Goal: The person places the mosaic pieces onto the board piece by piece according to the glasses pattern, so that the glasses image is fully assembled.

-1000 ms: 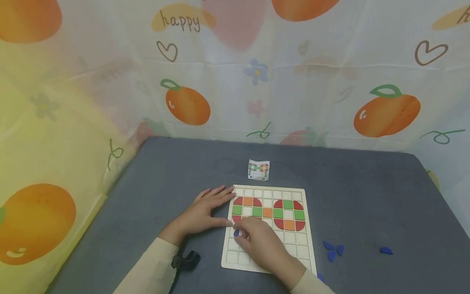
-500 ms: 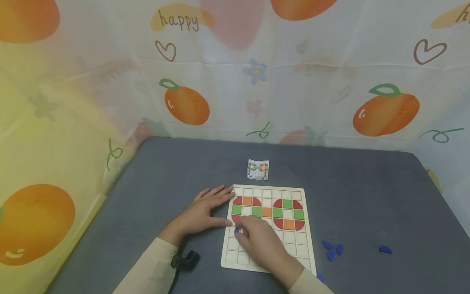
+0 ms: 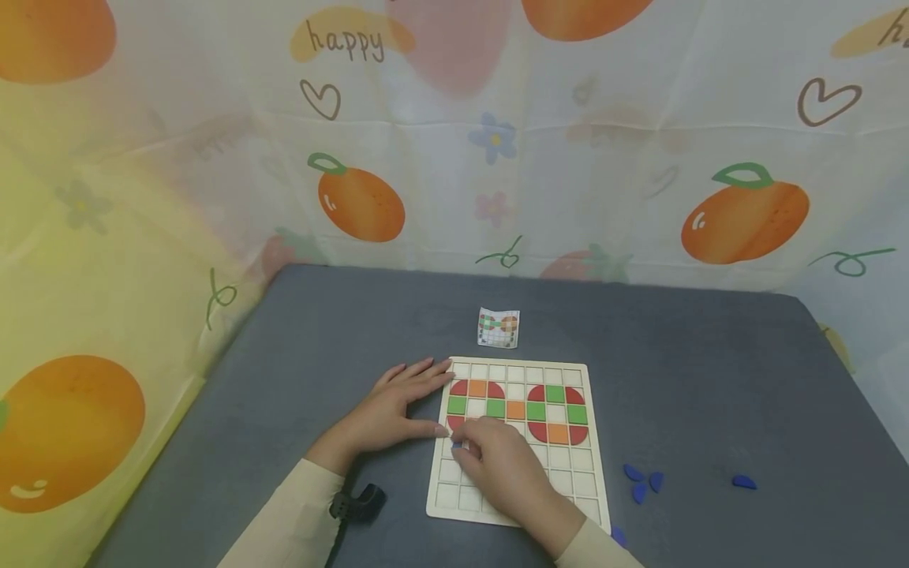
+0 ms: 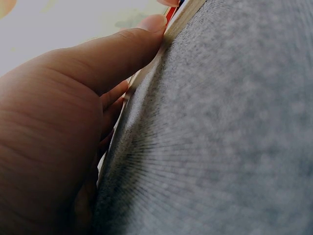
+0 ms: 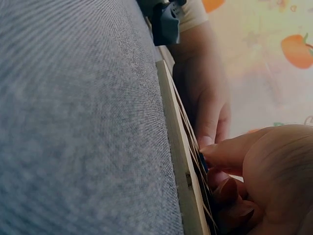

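A pale wooden grid board [image 3: 561, 457] lies on the table, with red quarter-round, green and orange square tiles forming two rounded shapes joined by an orange square [image 3: 515, 410]. My right hand [image 3: 504, 465] pinches a small blue piece [image 3: 456, 446] at a cell in the leftmost column, just below the left shape. Most of that piece is hidden by the fingers; in the right wrist view, the blue piece [image 5: 203, 161] sits at thumb level, low against the board. My left hand [image 3: 387, 414] rests along the board's left edge, fingers spread and thumb on the rim.
Three blue half-round pieces [image 3: 639, 494] lie right of the board, and another blue piece [image 3: 744, 481] is farther right. One more blue piece [image 3: 619, 536] peeks out by the board's lower right corner. A small pattern card [image 3: 499, 328] lies behind the board.
The blue piece under my right fingers has turned and sunk lower, so less of it shows. My left hand stays in place on the board's edge.
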{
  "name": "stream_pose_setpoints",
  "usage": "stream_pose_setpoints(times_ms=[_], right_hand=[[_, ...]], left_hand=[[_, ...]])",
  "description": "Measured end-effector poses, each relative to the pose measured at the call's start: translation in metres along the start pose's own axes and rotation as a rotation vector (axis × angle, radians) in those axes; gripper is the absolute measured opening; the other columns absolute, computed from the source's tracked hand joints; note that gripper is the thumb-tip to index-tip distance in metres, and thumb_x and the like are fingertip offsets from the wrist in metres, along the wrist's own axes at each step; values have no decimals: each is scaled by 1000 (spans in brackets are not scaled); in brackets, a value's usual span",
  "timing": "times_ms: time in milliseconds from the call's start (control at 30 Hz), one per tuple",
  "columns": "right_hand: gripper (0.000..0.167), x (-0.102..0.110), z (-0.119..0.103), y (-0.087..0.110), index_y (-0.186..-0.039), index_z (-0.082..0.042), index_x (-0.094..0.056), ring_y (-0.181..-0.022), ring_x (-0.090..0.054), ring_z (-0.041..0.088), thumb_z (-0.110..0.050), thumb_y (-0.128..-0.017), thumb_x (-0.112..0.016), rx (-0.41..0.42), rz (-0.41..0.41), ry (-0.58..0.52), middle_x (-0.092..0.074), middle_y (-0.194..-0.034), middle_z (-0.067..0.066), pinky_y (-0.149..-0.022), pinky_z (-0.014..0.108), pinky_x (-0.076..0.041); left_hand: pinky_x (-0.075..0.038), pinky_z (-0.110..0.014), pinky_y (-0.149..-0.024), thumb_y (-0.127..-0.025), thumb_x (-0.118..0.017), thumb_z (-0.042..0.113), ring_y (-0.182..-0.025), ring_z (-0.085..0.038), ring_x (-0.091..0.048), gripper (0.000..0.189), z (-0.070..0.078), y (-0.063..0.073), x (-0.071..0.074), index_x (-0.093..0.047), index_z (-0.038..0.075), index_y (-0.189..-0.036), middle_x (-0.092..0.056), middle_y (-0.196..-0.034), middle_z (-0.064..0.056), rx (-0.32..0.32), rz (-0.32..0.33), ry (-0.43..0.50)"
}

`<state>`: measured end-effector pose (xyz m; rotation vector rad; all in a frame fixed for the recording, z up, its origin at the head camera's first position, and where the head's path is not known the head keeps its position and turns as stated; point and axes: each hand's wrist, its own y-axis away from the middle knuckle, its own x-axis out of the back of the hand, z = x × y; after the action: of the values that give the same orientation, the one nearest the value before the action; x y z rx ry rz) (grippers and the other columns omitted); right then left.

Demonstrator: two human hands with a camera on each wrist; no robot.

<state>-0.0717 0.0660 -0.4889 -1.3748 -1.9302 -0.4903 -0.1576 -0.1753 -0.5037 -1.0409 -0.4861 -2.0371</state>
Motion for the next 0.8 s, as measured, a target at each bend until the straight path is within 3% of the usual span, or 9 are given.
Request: stream_pose_setpoints(times_ms=[267,467,633,800], right_hand=[[11,0,0,1,-110,-13,-80,-74,-51,7,-12,-99,-80,6,3,-12,-53,-81,-13,-67,30,-48],[26,4,4,5,-122,-13,-78,-74,-51,6,-18,-97,-85,7,-23,-83,-52,-80,-14,-65,28,-47],[33,14,8,11,-131,-14,-75,-77,-60,9,-31,-103,-79,-16,-61,-316,-62,-88,-13,-70,29,-52],[38,33,14,19,-139,-6,-67,-91,-69,28,-33,-118,-53,-35,-88,-590,-70,-104,4,-78,33,-56]], left_hand=[[-6,-62,-128,-93,-84,57,-164,-24,-20,89,0,-1,0,-47,25,-168,-33,-174,10,10,-3,5],[-6,-63,-127,-93,-84,57,-164,-25,-20,89,0,-1,-1,-48,24,-168,-33,-174,10,4,-4,4],[-6,-63,-127,-93,-84,57,-164,-26,-21,89,2,0,1,-50,23,-167,-34,-174,10,5,2,6],[-6,-64,-127,-93,-84,57,-164,-26,-21,88,3,0,1,-50,23,-167,-34,-174,10,5,2,9]])
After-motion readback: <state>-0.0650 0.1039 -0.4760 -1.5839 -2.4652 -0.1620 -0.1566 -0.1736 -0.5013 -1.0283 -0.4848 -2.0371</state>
